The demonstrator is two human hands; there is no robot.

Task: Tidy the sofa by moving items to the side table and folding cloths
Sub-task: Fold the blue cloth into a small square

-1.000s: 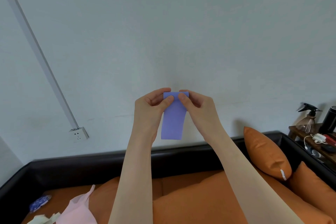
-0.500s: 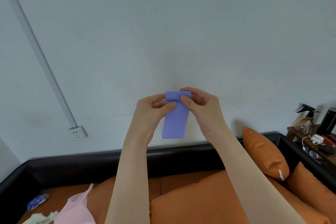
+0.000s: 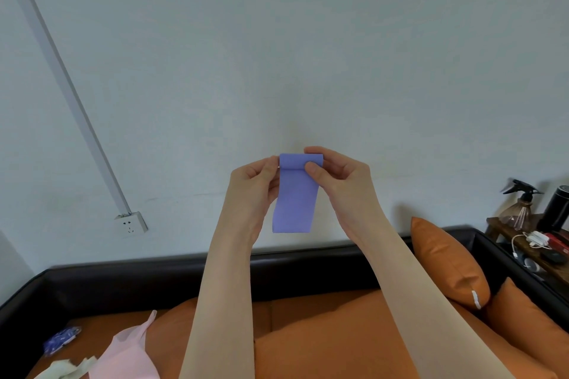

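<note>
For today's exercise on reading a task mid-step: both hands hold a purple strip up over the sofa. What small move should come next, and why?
Probably another roll downward. The left hand and right hand pinch the purple strip at its top, where a small roll has formed, while most of it hangs loose and unrolled above the sofa.

Lighting: soft, even, moderately bright; source not visible. Wall (image 3: 308, 55): pale grey-blue cast, no glare. Shadows: faint and diffuse, one dim patch on the wall just beside the orange cushion (image 3: 446, 261), deeper tone along the dark sofa back (image 3: 138, 280). Distortion: wide-angle; the wall conduit (image 3: 70, 92) leans steeply, the sofa edge bows, forearms stretch toward the bottom edge. Sharpness: centre reasonably crisp; side table (image 3: 529, 243) items at the right edge soft and smeared; slight compression softness throughout.
</note>
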